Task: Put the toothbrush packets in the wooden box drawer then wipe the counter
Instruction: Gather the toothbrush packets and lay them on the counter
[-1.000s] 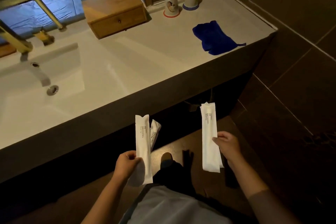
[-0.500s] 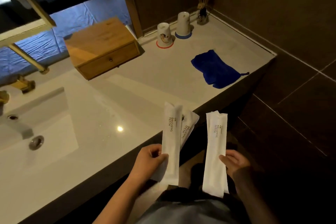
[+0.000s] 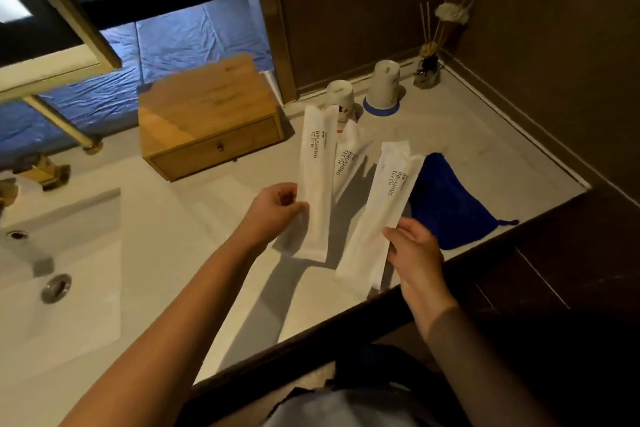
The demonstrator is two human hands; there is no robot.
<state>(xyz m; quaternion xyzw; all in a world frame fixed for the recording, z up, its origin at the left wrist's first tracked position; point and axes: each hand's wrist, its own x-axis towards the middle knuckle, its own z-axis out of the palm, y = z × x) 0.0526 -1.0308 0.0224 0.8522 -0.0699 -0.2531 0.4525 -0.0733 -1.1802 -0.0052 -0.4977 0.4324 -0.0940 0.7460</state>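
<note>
My left hand (image 3: 277, 210) grips two white toothbrush packets printed "BRUSHING TEETH": a front one (image 3: 317, 180) and a second (image 3: 348, 163) fanned out behind it. My right hand (image 3: 414, 250) holds more white packets (image 3: 381, 211) by their lower part; two overlapping tops show. All packets hang above the white counter (image 3: 221, 204). The wooden box (image 3: 204, 107) sits at the back of the counter, its single drawer (image 3: 218, 149) shut, with a small knob. A blue cloth (image 3: 450, 201) lies crumpled near the counter's right front edge, partly hidden behind the right-hand packets.
A sink basin (image 3: 59, 253) with a drain (image 3: 55, 288) and brass tap (image 3: 38, 170) fills the left. Two upturned cups (image 3: 382, 87) and a reed diffuser (image 3: 429, 69) stand at the back right. Dark walls close the corner. The counter's dark front edge (image 3: 346, 322) runs diagonally.
Both hands have risen from below the counter edge to above the counter, carrying the packets toward the wooden box. The view has moved closer and to the right.
</note>
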